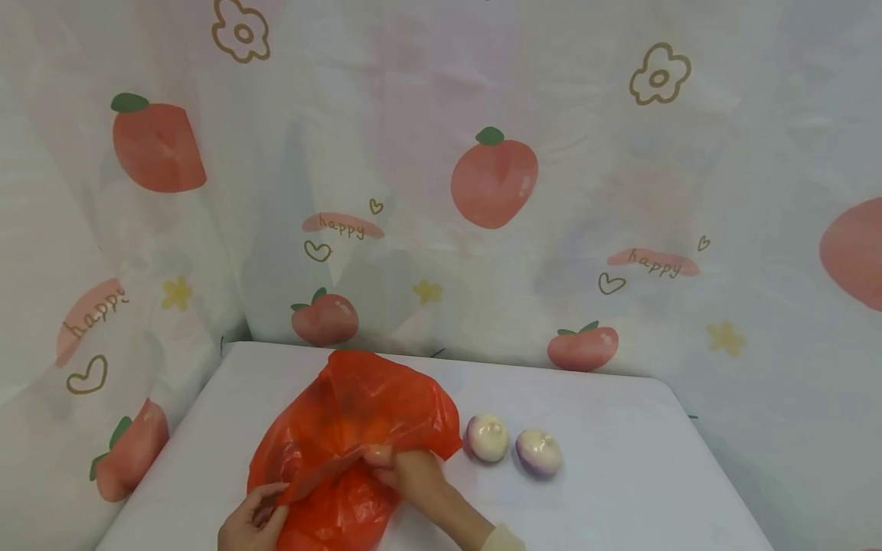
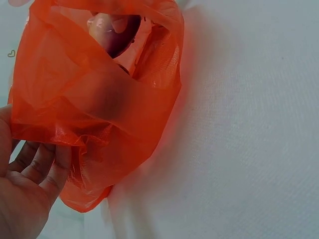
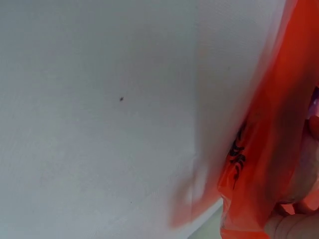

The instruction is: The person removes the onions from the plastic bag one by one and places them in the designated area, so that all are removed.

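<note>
A thin red plastic bag (image 1: 372, 405) lies crumpled on the white table, its mouth facing my hands. My left hand (image 1: 251, 520) pinches the near left edge of the mouth between thumb and fingers. At the right part of the rim, my right hand (image 1: 409, 471) grips the plastic, thumb on top. Through the opening, the left wrist view shows a glossy purple-and-white onion (image 2: 117, 35) inside the bag. Dark round shapes show through the film below it. In the right wrist view, the bag (image 3: 264, 149) carries black print, and only some fingers (image 3: 294, 226) are visible.
Two purple-and-white onions (image 1: 487, 438) lie side by side on the table (image 1: 620, 459), just right of the bag. Behind and to the left hangs a pale curtain (image 1: 427, 99) printed with peaches, flowers and the word happy.
</note>
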